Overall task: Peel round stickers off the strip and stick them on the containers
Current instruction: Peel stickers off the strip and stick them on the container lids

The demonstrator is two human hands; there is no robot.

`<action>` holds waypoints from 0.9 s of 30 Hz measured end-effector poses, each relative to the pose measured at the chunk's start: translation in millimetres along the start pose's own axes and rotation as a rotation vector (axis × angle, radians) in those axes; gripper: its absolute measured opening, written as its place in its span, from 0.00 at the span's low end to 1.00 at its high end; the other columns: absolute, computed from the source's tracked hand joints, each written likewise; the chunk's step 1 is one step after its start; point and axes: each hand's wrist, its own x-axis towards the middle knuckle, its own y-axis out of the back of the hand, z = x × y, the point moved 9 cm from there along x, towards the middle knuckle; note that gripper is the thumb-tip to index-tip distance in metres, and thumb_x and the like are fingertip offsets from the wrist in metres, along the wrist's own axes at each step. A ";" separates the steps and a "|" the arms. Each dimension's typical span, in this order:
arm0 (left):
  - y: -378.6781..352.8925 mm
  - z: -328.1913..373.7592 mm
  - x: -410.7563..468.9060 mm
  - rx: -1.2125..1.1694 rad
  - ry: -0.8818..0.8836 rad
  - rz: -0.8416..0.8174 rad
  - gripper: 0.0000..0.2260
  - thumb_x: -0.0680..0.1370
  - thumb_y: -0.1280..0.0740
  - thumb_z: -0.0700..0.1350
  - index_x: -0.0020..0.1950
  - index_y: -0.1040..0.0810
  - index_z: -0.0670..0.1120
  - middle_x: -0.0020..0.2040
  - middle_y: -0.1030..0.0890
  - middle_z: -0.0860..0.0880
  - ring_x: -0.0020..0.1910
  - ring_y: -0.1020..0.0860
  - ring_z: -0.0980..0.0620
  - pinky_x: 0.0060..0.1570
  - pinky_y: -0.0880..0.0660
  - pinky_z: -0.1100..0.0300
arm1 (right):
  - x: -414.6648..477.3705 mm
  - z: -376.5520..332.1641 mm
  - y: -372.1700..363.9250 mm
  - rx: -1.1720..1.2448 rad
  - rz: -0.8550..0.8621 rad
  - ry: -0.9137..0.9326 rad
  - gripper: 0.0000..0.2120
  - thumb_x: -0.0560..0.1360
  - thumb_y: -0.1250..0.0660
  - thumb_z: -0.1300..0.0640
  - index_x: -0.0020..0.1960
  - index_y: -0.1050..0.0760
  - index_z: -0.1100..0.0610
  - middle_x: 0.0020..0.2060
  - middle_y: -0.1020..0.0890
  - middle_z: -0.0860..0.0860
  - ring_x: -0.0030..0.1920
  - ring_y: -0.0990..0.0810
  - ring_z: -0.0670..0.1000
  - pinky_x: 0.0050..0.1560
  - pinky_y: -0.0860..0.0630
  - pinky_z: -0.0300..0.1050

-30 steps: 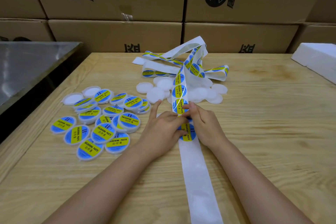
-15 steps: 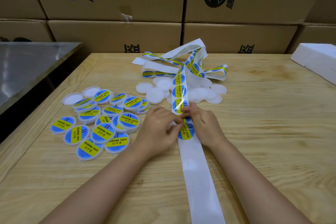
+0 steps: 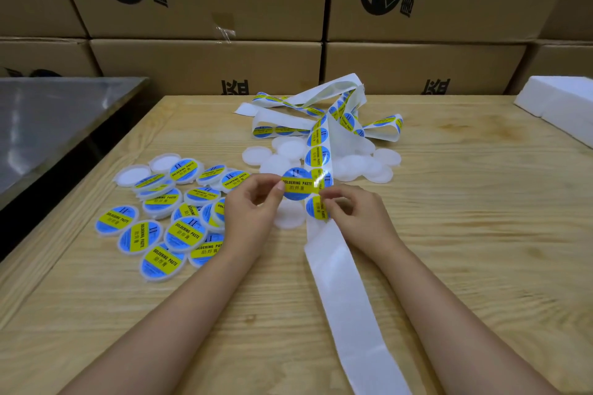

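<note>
The left hand [image 3: 253, 208] pinches the left edge of a round blue and yellow sticker [image 3: 296, 184] between its thumb and a finger. The sticker is held up in the air, just left of the long white strip [image 3: 343, 292], and its right edge meets the strip. I cannot tell if it has come all the way off. The right hand [image 3: 359, 218] pinches the strip itself, right by the next sticker.

The strip runs across the wooden table [image 3: 465, 234] from the near edge, up between the two hands, to a loose tangle at its far end. One plain white container [image 3: 288, 215] lies flat just left of the strip, under the held sticker. Further left of the strip is a heap of containers with stickers [image 3: 163, 234] on them. By the far part of the strip lies a pile of plain white containers [image 3: 362, 165].

Behind the strip's far end stand big cardboard boxes [image 3: 208, 64]. A metal table [image 3: 54, 112] is far left of the strip, and a white foam block [image 3: 564, 106] is far right of it.
</note>
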 end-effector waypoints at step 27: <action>-38.5 -16.2 -13.8 1.094 -0.278 -0.471 0.30 0.74 0.36 0.52 0.74 0.41 0.48 0.67 0.29 0.50 0.71 0.38 0.51 0.73 0.61 0.53 | 7.9 12.5 6.5 0.556 0.072 -0.134 0.10 0.75 0.34 0.66 0.37 0.23 0.56 0.27 0.22 0.43 0.29 0.27 0.37 0.33 0.31 0.29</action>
